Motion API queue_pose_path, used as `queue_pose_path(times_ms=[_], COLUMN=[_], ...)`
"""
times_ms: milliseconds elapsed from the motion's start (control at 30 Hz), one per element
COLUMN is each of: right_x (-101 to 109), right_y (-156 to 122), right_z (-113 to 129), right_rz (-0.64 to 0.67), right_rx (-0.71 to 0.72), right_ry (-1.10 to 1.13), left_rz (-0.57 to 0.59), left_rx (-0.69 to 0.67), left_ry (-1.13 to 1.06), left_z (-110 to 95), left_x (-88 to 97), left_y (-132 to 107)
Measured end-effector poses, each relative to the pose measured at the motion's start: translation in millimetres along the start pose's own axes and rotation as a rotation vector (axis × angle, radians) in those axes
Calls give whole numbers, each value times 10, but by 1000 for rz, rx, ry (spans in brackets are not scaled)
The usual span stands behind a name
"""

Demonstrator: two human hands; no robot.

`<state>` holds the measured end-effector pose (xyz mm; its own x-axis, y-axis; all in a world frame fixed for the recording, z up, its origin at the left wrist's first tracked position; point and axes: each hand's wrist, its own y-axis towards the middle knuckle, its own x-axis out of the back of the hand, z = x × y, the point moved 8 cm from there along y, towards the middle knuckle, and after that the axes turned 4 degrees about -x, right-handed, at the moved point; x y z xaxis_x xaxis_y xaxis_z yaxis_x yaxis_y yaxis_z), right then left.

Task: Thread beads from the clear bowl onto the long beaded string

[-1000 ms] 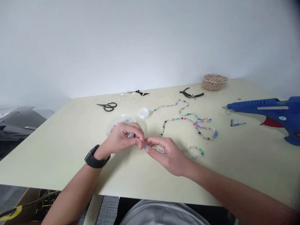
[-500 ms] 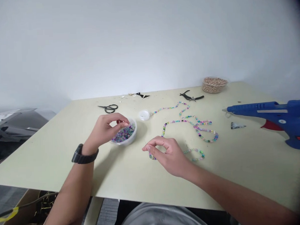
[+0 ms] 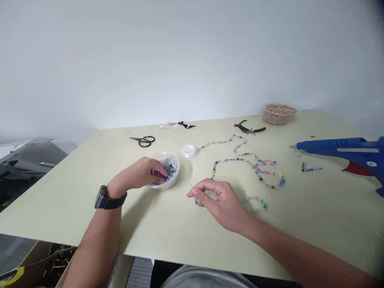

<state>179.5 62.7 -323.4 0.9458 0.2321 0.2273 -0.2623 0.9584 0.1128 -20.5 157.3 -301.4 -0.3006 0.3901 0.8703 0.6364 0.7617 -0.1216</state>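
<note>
My left hand (image 3: pixel 142 173), with a black watch on its wrist, reaches into a small clear bowl of coloured beads (image 3: pixel 176 177); its fingertips are pinched among the beads. My right hand (image 3: pixel 221 199) hovers just above the table, thumb and forefinger pinched on the thin end of a long string of coloured beads (image 3: pixel 246 161). That string winds away across the table to a small white spool (image 3: pixel 189 150). One loop of it lies right of my right hand.
On the pale table (image 3: pixel 307 207) lie black scissors (image 3: pixel 143 140), black pliers (image 3: pixel 250 128), dark scraps (image 3: pixel 185 125) and a tub of tan beads (image 3: pixel 278 113) at the back. A blue glue gun (image 3: pixel 352 153) sits at the right, beside a small grey scrap (image 3: pixel 310 167).
My hands were together at the string's end. The left one has pulled away leftwards and gone down into the bead bowl. My right hand keeps its pinch on the string.
</note>
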Motion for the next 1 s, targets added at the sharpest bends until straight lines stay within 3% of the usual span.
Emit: queue_pose_path(times_ms=[333, 667, 833, 1000], right_x=[-9, -14, -25, -40], right_y=[2, -7, -1, 5], right_z=[7, 2, 11, 29], right_rz=[13, 26, 27, 28], right_rx=[-23, -39, -30, -25], right_ry=[1, 5, 1, 1], left_rz=[2, -107, -188, -171], left_rx=[-38, 80, -2, -59], left_ry=[123, 194, 198, 162], left_z=[-117, 0, -64, -112], left_x=[6, 56, 91, 16], left_y=[21, 40, 67, 108])
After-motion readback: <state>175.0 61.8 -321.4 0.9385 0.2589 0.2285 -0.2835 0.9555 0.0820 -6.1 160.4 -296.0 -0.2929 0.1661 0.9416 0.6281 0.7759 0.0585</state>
